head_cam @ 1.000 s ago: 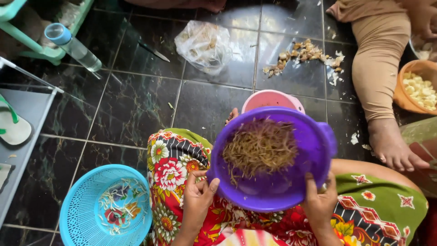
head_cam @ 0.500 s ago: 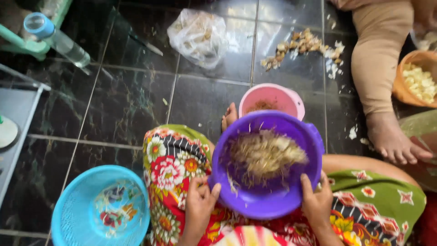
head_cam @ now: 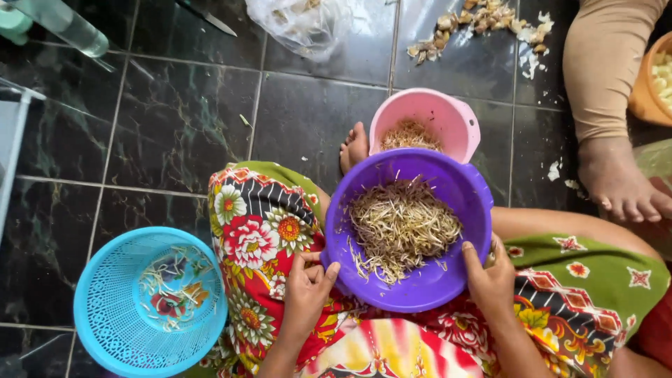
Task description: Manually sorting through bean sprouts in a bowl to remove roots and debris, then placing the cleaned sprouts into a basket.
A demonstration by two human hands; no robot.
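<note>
purple bowl (head_cam: 413,287) lowered, pink bowl (head_cam: 448,122) uncovered

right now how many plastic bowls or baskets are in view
4: purple bowl on the lap, pink bowl behind it, blue basket on the floor at left, orange bowl cut off at right edge.

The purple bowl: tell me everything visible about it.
The purple bowl looks like glossy plastic, round, with small rim handles. It rests on the person's lap over a floral cloth, holding a heap of pale bean sprouts. The left hand grips its near-left rim, the right hand its right rim. A pink bowl sits just beyond it.
</note>
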